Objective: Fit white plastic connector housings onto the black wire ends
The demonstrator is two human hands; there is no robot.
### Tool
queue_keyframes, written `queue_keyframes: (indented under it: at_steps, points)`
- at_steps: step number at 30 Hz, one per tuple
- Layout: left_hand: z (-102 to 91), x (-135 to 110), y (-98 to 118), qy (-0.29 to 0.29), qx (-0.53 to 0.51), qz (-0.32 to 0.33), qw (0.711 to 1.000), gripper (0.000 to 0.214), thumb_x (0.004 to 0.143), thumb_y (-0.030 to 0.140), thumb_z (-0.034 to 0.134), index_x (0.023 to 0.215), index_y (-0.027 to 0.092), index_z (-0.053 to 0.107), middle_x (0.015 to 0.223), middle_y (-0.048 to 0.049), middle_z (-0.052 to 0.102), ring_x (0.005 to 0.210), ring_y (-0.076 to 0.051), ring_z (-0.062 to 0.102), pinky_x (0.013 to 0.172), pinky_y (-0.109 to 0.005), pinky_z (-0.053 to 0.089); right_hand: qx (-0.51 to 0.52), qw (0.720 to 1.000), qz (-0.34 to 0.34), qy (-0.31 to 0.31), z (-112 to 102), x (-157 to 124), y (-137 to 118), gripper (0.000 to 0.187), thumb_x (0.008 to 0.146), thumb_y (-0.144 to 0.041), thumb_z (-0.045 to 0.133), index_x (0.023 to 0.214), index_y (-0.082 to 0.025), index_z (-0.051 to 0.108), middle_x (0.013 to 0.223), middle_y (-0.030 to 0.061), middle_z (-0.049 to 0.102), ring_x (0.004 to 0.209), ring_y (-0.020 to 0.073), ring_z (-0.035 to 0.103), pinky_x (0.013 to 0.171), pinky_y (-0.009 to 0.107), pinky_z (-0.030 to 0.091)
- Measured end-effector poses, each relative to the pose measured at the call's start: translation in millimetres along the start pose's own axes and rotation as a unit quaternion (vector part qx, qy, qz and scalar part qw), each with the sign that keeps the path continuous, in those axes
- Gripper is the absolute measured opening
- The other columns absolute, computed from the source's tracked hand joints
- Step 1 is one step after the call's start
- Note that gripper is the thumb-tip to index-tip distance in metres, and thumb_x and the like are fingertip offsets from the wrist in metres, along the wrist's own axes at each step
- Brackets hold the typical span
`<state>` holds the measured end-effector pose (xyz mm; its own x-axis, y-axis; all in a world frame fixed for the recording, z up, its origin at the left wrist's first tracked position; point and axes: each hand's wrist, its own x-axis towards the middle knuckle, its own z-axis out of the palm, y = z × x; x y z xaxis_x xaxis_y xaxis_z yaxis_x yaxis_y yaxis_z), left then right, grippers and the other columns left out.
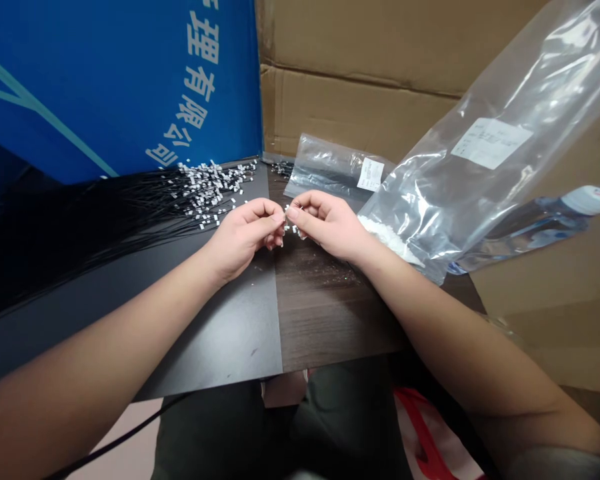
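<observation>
My left hand (250, 235) and my right hand (325, 223) meet above the table, thumbs and forefingers pinched almost tip to tip. What they pinch is too small and too covered by the fingers to name. A few tiny white pieces (294, 229) show just below the right fingertips. Left of my hands lies a large bundle of thin black cables (145, 200), with many small white connectors (205, 187) at their ends. Beside my right wrist, small white parts (387, 237) fill the bottom of a large transparent plastic bag (430, 200).
A smaller labelled bag (330, 167) lies at the back, near some dark wire ends (281, 169). A water bottle (535, 223) lies tilted at the right. A blue panel (120, 80) and brown cardboard (360, 100) stand behind the table (325, 327).
</observation>
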<state>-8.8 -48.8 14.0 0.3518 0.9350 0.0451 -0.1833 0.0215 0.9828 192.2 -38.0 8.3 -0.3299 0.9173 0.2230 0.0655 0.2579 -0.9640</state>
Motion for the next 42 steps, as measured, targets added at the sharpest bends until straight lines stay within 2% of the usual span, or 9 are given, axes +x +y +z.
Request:
queue_keyframes:
  at_steps: [8, 15, 25, 34, 42]
  points:
    - [-1.4, 3.0, -0.9, 0.038, 0.004, 0.001, 0.999, 0.016, 0.081, 0.028, 0.081, 0.082, 0.018, 0.068, 0.072, -0.0002, 0.064, 0.062, -0.011, 0.059, 0.059, -0.024, 0.044, 0.017, 1.0, -0.003, 0.01, 0.0, 1.5, 4.0, 0.038, 0.1, -0.058, 0.072, 0.099, -0.023, 0.055, 0.069, -0.0037, 0.064, 0.058, 0.0103, 0.05, 0.054, 0.025, 0.037]
    - [0.4, 2.7, -1.0, 0.047, 0.014, 0.002, 0.999, 0.018, 0.081, 0.03, 0.081, 0.081, 0.019, 0.067, 0.072, -0.0004, 0.064, 0.062, -0.012, 0.058, 0.059, -0.025, 0.044, -0.005, 1.0, -0.019, 0.019, 0.6, 0.7, 1.1, 0.031, 0.095, -0.048, 0.077, 0.093, -0.022, 0.06, 0.077, -0.0019, 0.063, 0.066, 0.0118, 0.056, 0.059, 0.027, 0.042]
    - [0.8, 3.1, -2.6, 0.055, 0.017, 0.0, 0.998, 0.019, 0.082, 0.032, 0.082, 0.081, 0.019, 0.068, 0.074, -0.0005, 0.064, 0.062, -0.011, 0.058, 0.059, -0.025, 0.045, -0.016, 1.0, -0.009, 0.011, 2.4, -0.3, -5.0, 0.016, 0.096, -0.033, 0.072, 0.092, -0.02, 0.064, 0.082, -0.0008, 0.065, 0.068, 0.0119, 0.057, 0.064, 0.029, 0.045]
    - [1.2, 4.3, -2.5, 0.056, 0.027, 0.01, 0.998, 0.02, 0.084, 0.032, 0.08, 0.078, 0.019, 0.066, 0.07, 0.0006, 0.061, 0.061, -0.011, 0.056, 0.059, -0.026, 0.044, -0.012, 1.0, -0.01, -0.003, 3.8, -2.6, -8.0, 0.017, 0.097, -0.035, 0.071, 0.092, -0.021, 0.064, 0.082, -0.0014, 0.064, 0.067, 0.0114, 0.056, 0.063, 0.028, 0.045]
    - [-0.4, 3.1, -6.1, 0.052, 0.079, 0.03, 0.995, 0.024, 0.086, 0.038, 0.082, 0.083, 0.02, 0.066, 0.071, 0.0003, 0.062, 0.063, -0.012, 0.057, 0.059, -0.025, 0.044, -0.01, 1.0, -0.008, -0.009, 4.2, -2.6, -6.3, 0.018, 0.097, -0.036, 0.072, 0.092, -0.021, 0.064, 0.079, -0.0023, 0.063, 0.064, 0.0105, 0.055, 0.061, 0.027, 0.044]
